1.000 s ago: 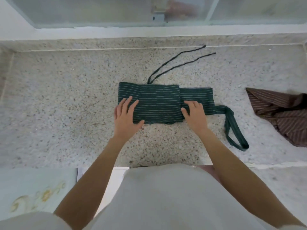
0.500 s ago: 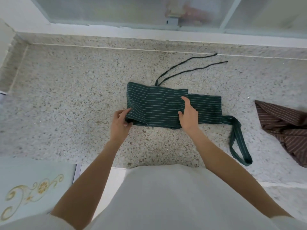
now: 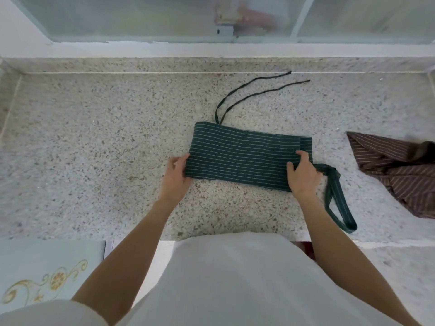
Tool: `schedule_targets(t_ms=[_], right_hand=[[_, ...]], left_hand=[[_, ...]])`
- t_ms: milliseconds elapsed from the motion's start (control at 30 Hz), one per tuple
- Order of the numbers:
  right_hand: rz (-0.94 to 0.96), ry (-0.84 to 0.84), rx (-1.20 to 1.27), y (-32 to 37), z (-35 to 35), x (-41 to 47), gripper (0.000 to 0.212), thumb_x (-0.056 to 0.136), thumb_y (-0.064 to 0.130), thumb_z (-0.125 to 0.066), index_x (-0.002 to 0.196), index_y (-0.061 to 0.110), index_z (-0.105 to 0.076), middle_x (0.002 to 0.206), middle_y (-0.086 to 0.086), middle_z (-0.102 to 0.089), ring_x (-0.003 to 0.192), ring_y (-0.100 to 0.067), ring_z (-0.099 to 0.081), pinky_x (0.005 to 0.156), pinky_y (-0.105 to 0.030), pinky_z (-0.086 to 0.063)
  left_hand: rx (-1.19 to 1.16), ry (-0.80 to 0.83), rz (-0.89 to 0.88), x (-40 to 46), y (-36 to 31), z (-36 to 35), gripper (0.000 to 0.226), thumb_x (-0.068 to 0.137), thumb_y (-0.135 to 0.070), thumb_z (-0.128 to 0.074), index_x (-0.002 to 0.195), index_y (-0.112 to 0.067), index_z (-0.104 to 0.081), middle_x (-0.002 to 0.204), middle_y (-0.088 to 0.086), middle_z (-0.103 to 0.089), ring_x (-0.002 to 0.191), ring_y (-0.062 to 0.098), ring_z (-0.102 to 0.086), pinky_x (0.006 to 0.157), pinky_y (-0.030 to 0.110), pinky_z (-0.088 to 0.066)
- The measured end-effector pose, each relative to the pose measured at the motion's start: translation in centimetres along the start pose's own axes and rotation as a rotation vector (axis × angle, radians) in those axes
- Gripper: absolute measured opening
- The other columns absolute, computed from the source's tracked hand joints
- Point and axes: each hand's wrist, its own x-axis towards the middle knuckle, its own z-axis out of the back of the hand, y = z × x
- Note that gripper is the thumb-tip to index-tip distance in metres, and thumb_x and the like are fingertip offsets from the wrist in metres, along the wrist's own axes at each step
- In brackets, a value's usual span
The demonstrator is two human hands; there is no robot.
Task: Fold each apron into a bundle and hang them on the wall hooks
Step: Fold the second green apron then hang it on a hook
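Head cam: green striped apron (image 3: 244,156) lies folded into a long band mid-counter (image 3: 94,149). Left hand (image 3: 175,177) pinches its 9 o'clock end, right hand (image 3: 303,175) grips the 3 o'clock end beside the neck loop (image 3: 339,201). Brown apron (image 3: 395,170) sits crumpled at 3 o'clock, well apart.

I am leaning over a speckled terrazzo counter (image 3: 98,147), pale with dark flecks, which is running up to a low raised ledge at the back. A green striped apron (image 3: 242,156), folded into a long flat band, is lying on it in front of me. Its two thin ties (image 3: 247,95) are trailing away across the stone toward the ledge, and its wide neck loop (image 3: 339,203) is sprawling on the counter off the band's right end. A crumpled brown striped apron (image 3: 395,170) is sitting near the right edge, apart from the green one.
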Motion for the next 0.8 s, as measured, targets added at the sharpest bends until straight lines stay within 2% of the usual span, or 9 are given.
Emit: schedule_targets(t_ms=[67,167,267,333,433,567,633,700,800], right_hand=[[-0.034,0.031,0.076,-0.1,0.3,0.5,0.043,0.094,0.026,-0.053,0.133,0.019,-0.037,0.098,-0.013,-0.066,0.091,-0.034,-0.060,0.091,-0.049,-0.042],[-0.055,0.082,0.159,0.0,1.0,0.9,0.053,0.090,0.015,-0.058,0.136,0.021,-0.033,0.098,-0.014,-0.064,0.088,-0.033,-0.059,0.089,-0.049,-0.045],[-0.045,-0.024,0.074,-0.6,1.6,0.9,0.053,0.088,0.007,-0.053,0.135,0.023,-0.033,0.079,-0.005,-0.059,0.073,-0.026,-0.053,0.099,-0.045,-0.031],[-0.057,-0.071,-0.004,-1.3,1.4,0.7,0.053,0.087,0.006,-0.053,0.134,0.024,-0.035,0.085,-0.005,-0.060,0.074,-0.024,-0.052,0.099,-0.045,-0.027],[-0.145,-0.051,-0.016,-2.6,0.4,0.3,0.052,0.088,0.008,-0.054,0.133,0.026,-0.037,0.112,-0.012,-0.056,0.082,-0.025,-0.051,0.095,-0.043,-0.027],[-0.138,-0.113,-0.087,-2.5,-0.3,-0.1,0.049,0.087,0.009,-0.058,0.132,0.019,-0.040,0.123,-0.018,-0.047,0.108,-0.036,-0.045,0.096,-0.046,-0.028],[-0.022,-0.191,-0.166,-2.1,-0.3,-0.9,0.048,0.084,0.008,-0.060,0.129,0.016,-0.045,0.123,-0.019,-0.047,0.108,-0.036,-0.044,0.093,-0.046,-0.033],[0.203,-0.218,-0.172,-1.1,-0.7,-2.2,0.041,0.085,0.014,-0.061,0.125,0.015,-0.051,0.121,-0.016,-0.050,0.107,-0.032,-0.046,0.090,-0.044,-0.037],[0.579,-0.120,-0.160,0.9,-2.8,-4.7,0.036,0.092,0.033,-0.048,0.124,0.019,-0.055,0.124,-0.008,-0.055,0.111,-0.027,-0.050,0.089,-0.042,-0.041]], left_hand=[[-0.025,0.005,0.065,0.0,-0.4,0.0,0.056,0.085,-0.005,-0.057,0.137,-0.019,-0.040,0.123,0.010,-0.044,0.083,0.021,-0.057,0.067,0.028,-0.047],[0.083,0.052,-0.013,0.2,0.0,-0.2,0.058,0.082,-0.001,-0.059,0.136,-0.012,-0.041,0.125,0.017,-0.045,0.083,0.028,-0.059,0.064,0.033,-0.050],[0.242,0.099,-0.137,0.5,-0.1,-0.6,0.061,0.080,0.002,-0.064,0.137,-0.008,-0.044,0.126,0.019,-0.045,0.095,0.031,-0.056,0.064,0.037,-0.053],[0.385,0.135,-0.189,0.5,-0.4,-0.9,0.060,0.082,-0.001,-0.063,0.138,-0.009,-0.043,0.127,0.016,-0.045,0.107,0.031,-0.051,0.065,0.037,-0.053],[0.524,0.148,-0.289,0.7,-0.8,-1.0,0.060,0.082,-0.005,-0.062,0.139,-0.010,-0.042,0.127,0.012,-0.047,0.110,0.028,-0.050,0.075,0.037,-0.051],[0.479,0.195,-0.298,1.1,-0.5,0.0,0.064,0.076,-0.019,-0.065,0.137,-0.019,-0.045,0.128,0.001,-0.046,0.117,0.023,-0.043,0.102,0.038,-0.034],[0.323,0.211,-0.242,2.2,-0.7,1.0,0.057,0.079,-0.015,-0.060,0.135,-0.020,-0.047,0.132,-0.001,-0.045,0.123,0.020,-0.039,0.108,0.041,-0.030],[0.185,0.144,-0.254,4.0,-1.4,1.7,0.054,0.083,-0.005,-0.056,0.135,-0.015,-0.046,0.136,0.005,-0.044,0.124,0.020,-0.040,0.108,0.040,-0.035],[0.184,0.126,-0.308,7.8,-2.5,2.1,0.053,0.088,0.002,-0.049,0.139,-0.011,-0.041,0.145,0.006,-0.037,0.131,0.020,-0.036,0.111,0.035,-0.031]])
